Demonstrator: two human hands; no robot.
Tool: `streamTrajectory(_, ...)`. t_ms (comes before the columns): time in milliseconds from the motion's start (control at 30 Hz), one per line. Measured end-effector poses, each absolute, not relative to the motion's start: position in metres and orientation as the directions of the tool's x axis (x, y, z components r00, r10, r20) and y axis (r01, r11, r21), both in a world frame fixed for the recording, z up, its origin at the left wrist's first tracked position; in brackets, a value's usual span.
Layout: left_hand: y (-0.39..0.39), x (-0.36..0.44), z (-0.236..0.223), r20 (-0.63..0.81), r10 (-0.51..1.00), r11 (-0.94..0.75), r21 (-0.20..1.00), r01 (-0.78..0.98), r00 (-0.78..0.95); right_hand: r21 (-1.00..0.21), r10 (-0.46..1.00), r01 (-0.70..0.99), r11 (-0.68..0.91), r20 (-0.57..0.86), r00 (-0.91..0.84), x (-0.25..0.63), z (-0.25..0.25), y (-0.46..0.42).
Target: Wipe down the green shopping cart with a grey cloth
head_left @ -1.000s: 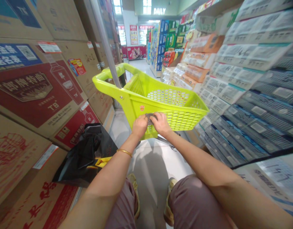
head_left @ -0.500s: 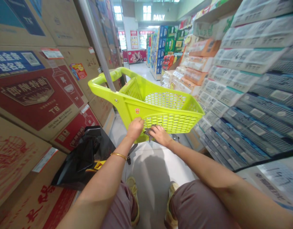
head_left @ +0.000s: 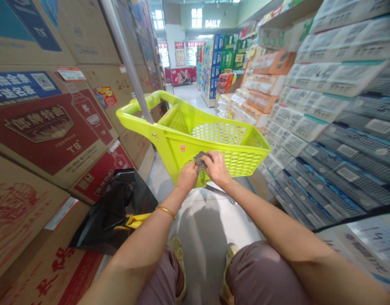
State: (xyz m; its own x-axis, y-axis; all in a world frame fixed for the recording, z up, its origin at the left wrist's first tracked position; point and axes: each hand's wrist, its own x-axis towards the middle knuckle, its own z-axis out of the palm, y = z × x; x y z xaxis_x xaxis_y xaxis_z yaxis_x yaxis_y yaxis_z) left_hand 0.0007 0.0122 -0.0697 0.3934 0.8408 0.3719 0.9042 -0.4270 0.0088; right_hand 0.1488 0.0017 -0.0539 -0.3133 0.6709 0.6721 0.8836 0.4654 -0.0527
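Head view: both hands, left (head_left: 188,176) & right (head_left: 217,168), clamped on grey scrubbing cloth (head_left: 200,159) against lime-green plastic cart (head_left: 182,142) wall; wiping step, next needs steady pressure.

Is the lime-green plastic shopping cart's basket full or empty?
Empty as far as visible: the lime-green plastic shopping cart shows only bare perforated walls and floor inside. Both hands press a grey scrubbing pad against its outer wall.

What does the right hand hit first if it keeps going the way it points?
Likely the perforated side wall of the lime-green plastic shopping cart; the right hand presses a grey scouring pad there, so depth is nearly nil.
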Motion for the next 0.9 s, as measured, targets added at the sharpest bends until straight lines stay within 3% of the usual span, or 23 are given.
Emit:
streamTrajectory(67,0.017,0.008,-0.074,0.38,0.879,-0.351,0.103,0.931,0.289,-0.043,0.651,0.887,0.459,0.696,-0.303,0.147,-0.05,0.004)
streamTrajectory(167,0.023,0.016,-0.077,0.375,0.899,-0.301,0.153,0.941,0.226,-0.004,0.615,0.895,0.447,0.727,-0.304,0.148,-0.049,0.009)
streamTrajectory(500,0.02,0.013,-0.061,0.33,0.874,-0.402,0.074,0.913,0.358,0.125,0.673,0.88,0.457,0.599,-0.435,0.158,-0.087,0.012)
streamTrajectory(733,0.018,0.005,-0.065,0.387,0.836,-0.442,0.054,0.895,0.39,0.307,0.603,0.739,0.599,0.435,-0.669,0.166,-0.11,-0.005)
streamTrajectory(900,0.018,0.0,-0.062,0.362,0.826,-0.481,0.05,0.875,0.433,0.294,0.615,0.785,0.545,0.497,-0.612,0.163,-0.083,-0.008)
